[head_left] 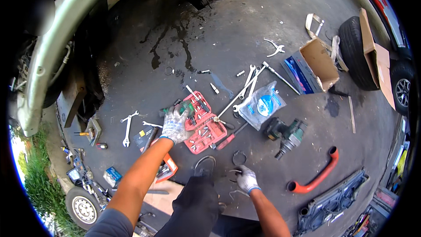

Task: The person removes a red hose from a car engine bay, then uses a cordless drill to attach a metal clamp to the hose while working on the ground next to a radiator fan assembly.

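Note:
My left hand (176,126), in a white glove, is closed over a green and black tool (187,109) beside the red socket case (198,148). Its palm and part of the tool are hidden. The case lies open with sockets and bits in it. My right hand (247,179), also gloved, is low over the floor, its fingers pinching a thin, dark, curved hose clamp (232,172). A second round clamp (240,158) lies just beyond those fingers. Under the right hand is a bent metal piece (238,193).
Wrenches (251,81), a clear plastic bag (263,106), a green impact driver (287,136) and a red hose (316,179) lie to the right. Beyond stand a cardboard box (323,63) and a tyre (355,57). A radiator (333,202) lies near right; a bumper (46,57) curves at left.

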